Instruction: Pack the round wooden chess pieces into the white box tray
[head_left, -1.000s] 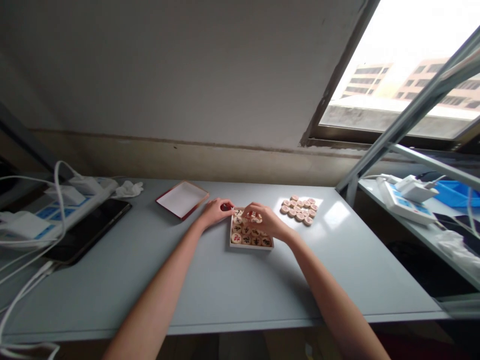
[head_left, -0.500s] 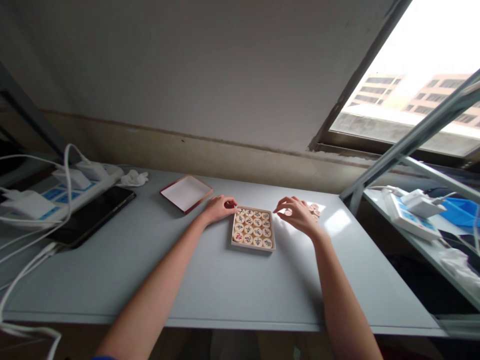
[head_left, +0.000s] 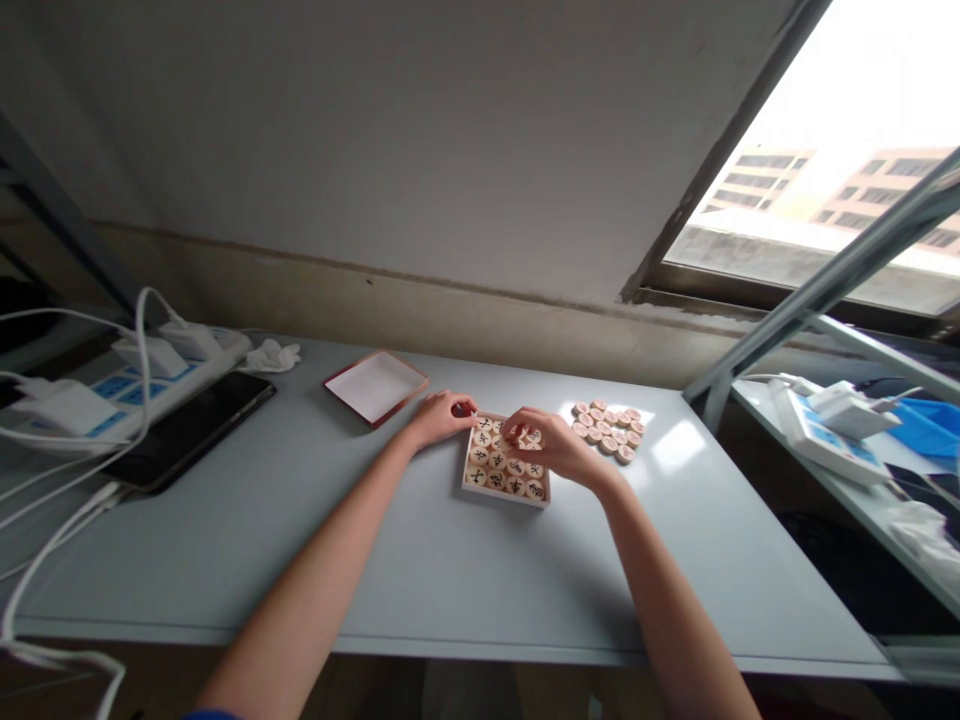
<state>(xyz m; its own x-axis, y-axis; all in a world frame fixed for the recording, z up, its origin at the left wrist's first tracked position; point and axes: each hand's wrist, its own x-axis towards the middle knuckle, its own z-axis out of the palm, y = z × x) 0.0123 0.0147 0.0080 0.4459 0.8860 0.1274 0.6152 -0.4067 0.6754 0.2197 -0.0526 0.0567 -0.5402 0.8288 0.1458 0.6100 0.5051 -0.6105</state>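
A shallow square box (head_left: 505, 496) stands mid-table, packed with rows of round wooden Chinese chess pieces (head_left: 496, 478) with black characters. My left hand (head_left: 436, 418) is at the box's upper left corner, thumb and forefinger closed on its edge. Over the upper right of the box is my right hand (head_left: 546, 442), its fingers pinched together. A reddish spot shows at its fingertips, apparently a chess piece, mostly covered by the fingers. Several pieces with red characters (head_left: 602, 437) lie in a loose cluster on the table to the right.
The upturned box lid (head_left: 375, 387) with red sides lies at the back left. A black phone (head_left: 191, 435), a power strip (head_left: 221, 352) with chargers and white cables occupy the left side. Crumpled tissue (head_left: 271, 356) lies beside them. A metal frame (head_left: 817, 275) borders the right.
My right hand has moved left from beside the box to above it, uncovering the red cluster. The box's lower left piece showed a red character; now a black one shows there.
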